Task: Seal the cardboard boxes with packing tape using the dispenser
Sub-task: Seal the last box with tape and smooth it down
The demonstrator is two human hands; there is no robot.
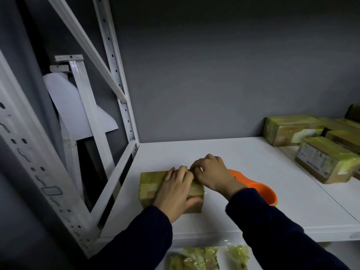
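Observation:
A small cardboard box (149, 187) wrapped in yellowish tape lies on the white shelf (243, 162). My left hand (175, 190) lies over the box's top, with the thumb against its near side. My right hand (211, 173) sits at the box's far right edge with its fingers curled down; what they pinch is hidden. An orange tape dispenser (259, 190) lies on the shelf just right of the box, partly behind my right wrist. Neither hand touches it.
Several taped boxes (323, 160) are stacked at the shelf's right rear. White metal rack uprights (116, 78) and braces stand on the left. Crumpled yellowish tape scraps (196, 258) lie on the lower shelf below the front edge.

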